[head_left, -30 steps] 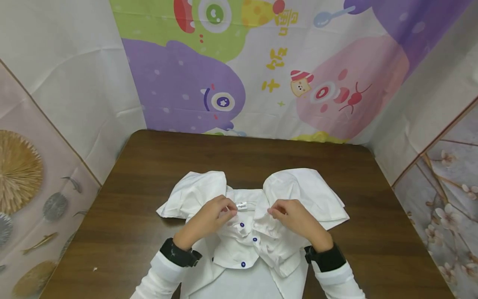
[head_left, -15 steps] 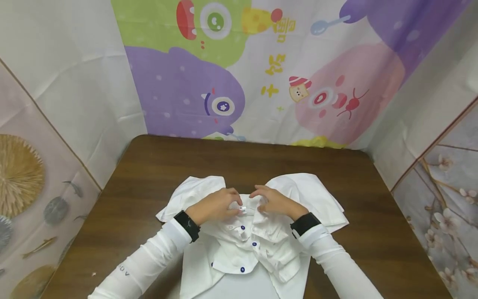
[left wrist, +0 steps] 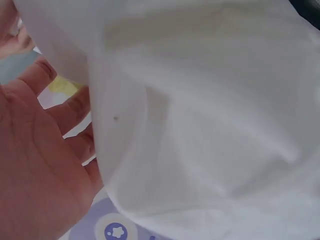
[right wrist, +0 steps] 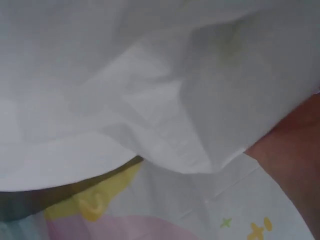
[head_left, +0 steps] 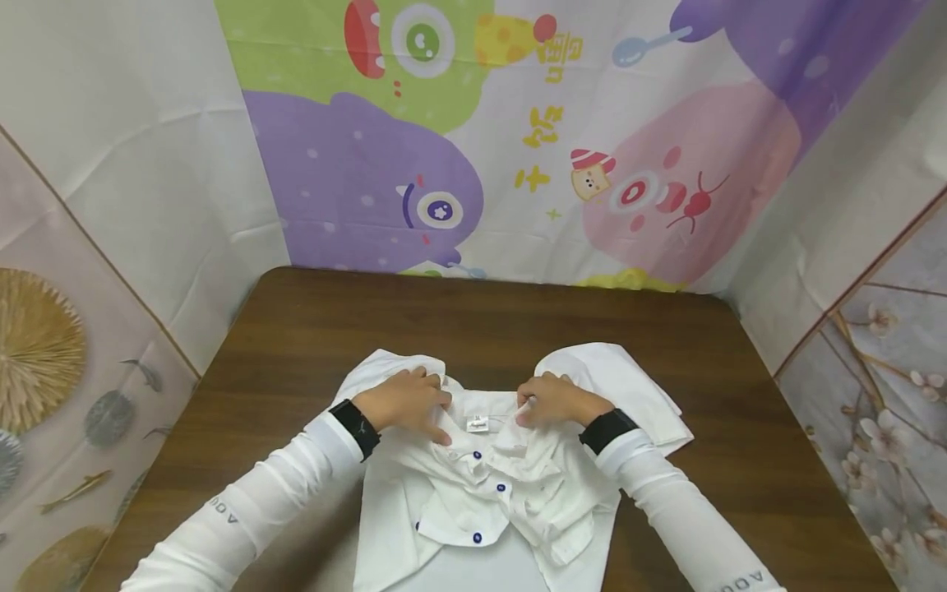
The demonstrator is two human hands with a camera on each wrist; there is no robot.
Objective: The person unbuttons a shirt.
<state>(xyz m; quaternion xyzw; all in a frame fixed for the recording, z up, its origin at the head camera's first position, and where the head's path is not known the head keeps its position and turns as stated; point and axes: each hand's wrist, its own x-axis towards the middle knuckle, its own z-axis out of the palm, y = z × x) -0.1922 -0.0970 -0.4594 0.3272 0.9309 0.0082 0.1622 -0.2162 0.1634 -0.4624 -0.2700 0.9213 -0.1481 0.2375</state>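
Note:
A white short-sleeved shirt [head_left: 462,514] with blue buttons lies on the brown table [head_left: 488,316], its collar toward the far side and a small label [head_left: 477,423] showing inside the neck. My left hand [head_left: 407,400] rests on the left side of the collar, thumb spread from the fingers. In the left wrist view its palm shows, and white cloth [left wrist: 200,130] covers some fingertips. On the collar's right side my right hand [head_left: 556,400] pinches the fabric between thumb and bent fingers. White cloth [right wrist: 150,85] hides most of that hand in the right wrist view.
The shirt's right sleeve [head_left: 629,382] spreads over the table to the right of my right hand. Behind the table's far edge hangs a cartoon-patterned curtain [head_left: 518,238]. Patterned panels [head_left: 74,370] stand at the left, with floral ones [head_left: 873,411] at the right.
My hands first reach toward each other over the neck, then draw apart to either side of the collar. The neck opening and label show more fully, and the right fingers have taken the fabric.

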